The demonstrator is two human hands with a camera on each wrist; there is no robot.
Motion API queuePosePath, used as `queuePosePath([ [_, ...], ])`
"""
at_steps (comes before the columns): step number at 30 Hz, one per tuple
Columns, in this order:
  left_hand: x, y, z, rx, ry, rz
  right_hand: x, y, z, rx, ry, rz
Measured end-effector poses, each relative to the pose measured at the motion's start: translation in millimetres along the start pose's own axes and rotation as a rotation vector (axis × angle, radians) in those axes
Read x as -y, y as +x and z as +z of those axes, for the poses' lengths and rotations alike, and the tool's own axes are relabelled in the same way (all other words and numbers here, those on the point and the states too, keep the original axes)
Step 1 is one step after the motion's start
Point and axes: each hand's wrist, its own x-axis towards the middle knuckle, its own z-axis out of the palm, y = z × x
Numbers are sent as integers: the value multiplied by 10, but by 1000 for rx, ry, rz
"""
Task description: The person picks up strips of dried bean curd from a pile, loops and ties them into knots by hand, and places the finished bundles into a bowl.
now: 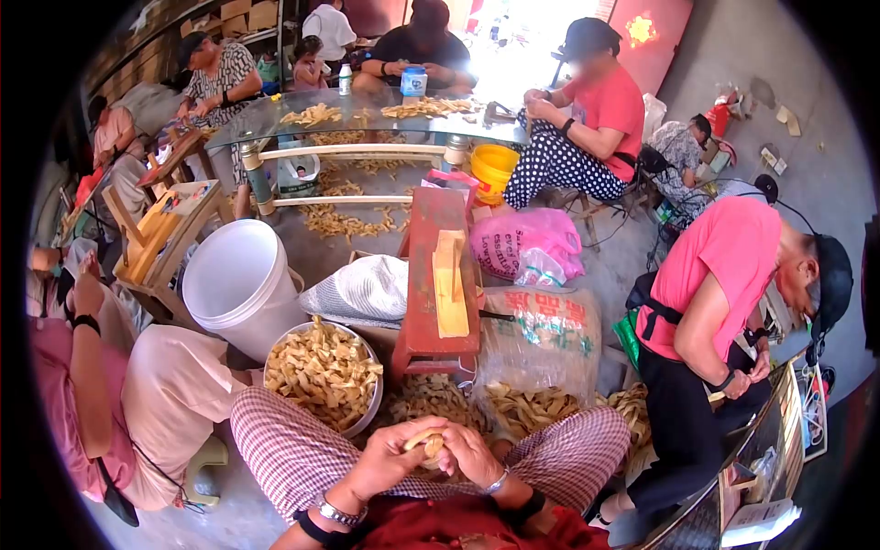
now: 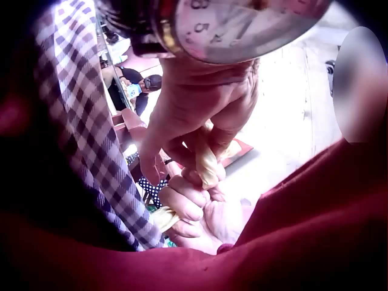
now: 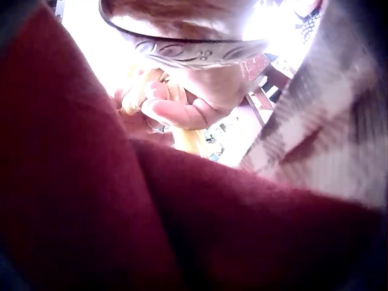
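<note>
Over the lap, both hands work close together on a pale yellow, bendable strip [image 1: 429,442]. My left hand [image 1: 390,463], with a watch at its wrist, grips the strip from the left, its fingers curled around it. From the other side my right hand [image 1: 477,456], wearing a bracelet, pinches it too. In the left wrist view the twisted strip [image 2: 207,165] runs down between the fingers of both hands, and an end pokes out below the right hand's curled fingers. Seen from the right wrist, the strip [image 3: 189,139] hangs past the right thumb and fingers.
Ahead of the knees stands a basin [image 1: 377,400] heaped with similar yellow pieces, beside a white bucket [image 1: 261,321]. A red bench [image 1: 414,266] carries a wooden block [image 1: 449,284]. Loose pieces lie around a plastic sack [image 1: 550,344]. People sit close on the left and right [image 1: 724,275].
</note>
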Motion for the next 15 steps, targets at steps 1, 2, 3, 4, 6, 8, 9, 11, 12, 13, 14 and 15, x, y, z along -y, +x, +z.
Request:
queuePosePath([
  [1, 1, 16, 40, -31, 114, 54, -17, -2, -5, -26, 6, 10],
  [2, -49, 13, 92, -55, 165, 15, -7, -3, -3, -53, 13, 20],
  [3, -83, 24, 98, -72, 339, 112, 0, -7, 3, -81, 22, 32],
  [4, -120, 43, 91, -88, 513, 208, -9, -5, 4, -73, 46, 20],
  [6, -93, 58, 63, -110, 752, 288, 3, -7, 34, -75, 48, 49],
  [8, -127, 60, 72, -91, 773, 257, -85, 3, 22, -45, 84, 81],
  [9, -147, 63, 86, -80, 783, 241, -87, 2, 28, -44, 90, 94],
  [11, -160, 74, 97, -78, 789, 215, -66, -1, 44, -44, 102, 121],
  [12, -156, 78, 103, -86, 785, 204, -45, 0, 51, -56, 83, 107],
  [13, -151, 81, 106, -93, 780, 192, -19, -1, 62, -69, 64, 94],
  [14, -140, 82, 107, -105, 747, 188, 3, -10, 75, -82, 47, 85],
  [15, -124, 90, 104, -118, 714, 182, 23, -12, 92, -104, 9, 54],
])
